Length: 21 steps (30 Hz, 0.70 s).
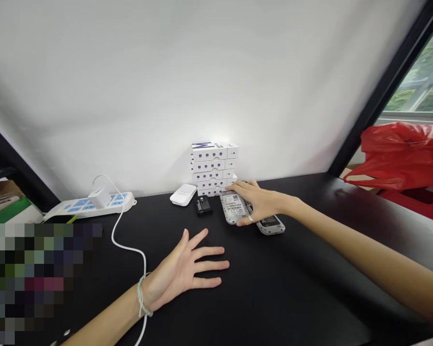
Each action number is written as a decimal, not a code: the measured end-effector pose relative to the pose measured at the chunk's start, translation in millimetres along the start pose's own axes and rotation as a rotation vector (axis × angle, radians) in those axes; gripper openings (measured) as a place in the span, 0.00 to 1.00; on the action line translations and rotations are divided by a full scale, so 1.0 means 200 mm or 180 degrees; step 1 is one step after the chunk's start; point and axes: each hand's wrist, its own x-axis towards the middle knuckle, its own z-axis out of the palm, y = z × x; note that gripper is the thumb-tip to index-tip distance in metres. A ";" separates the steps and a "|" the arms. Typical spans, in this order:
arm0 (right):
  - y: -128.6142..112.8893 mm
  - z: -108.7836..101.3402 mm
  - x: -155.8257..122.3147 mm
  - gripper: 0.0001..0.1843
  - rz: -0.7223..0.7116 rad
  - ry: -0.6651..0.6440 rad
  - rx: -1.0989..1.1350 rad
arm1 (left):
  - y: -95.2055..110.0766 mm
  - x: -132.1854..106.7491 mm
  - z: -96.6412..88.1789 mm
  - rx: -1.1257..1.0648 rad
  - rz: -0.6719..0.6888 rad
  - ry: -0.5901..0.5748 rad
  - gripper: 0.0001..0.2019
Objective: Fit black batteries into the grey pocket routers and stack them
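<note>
My left hand (178, 266) hovers palm turned sideways above the black table, fingers spread, holding nothing. My right hand (258, 199) reaches across to a flat grey device with a printed label (234, 206). Its thumb rests at the device's near edge and its fingers lie over the far edge. Under and beside the palm lies a second grey device (271, 225) with a dark inside, partly hidden by the hand. Just left of them is a black battery (203, 205), and beyond that a white rounded device (184, 195) lies flat.
A stack of several white boxes (214, 168) stands against the white wall. At the left, a power strip (77, 206) holds a white charger (100, 197), whose white cable (130, 248) runs down past my left wrist. A red plastic bag (400, 158) sits beyond the table's right side.
</note>
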 end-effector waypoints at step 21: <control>-0.08 0.09 -0.03 0.21 0.0106 -0.0057 -0.1021 | 0.02 0.01 0.03 0.0243 -0.0093 0.0030 0.29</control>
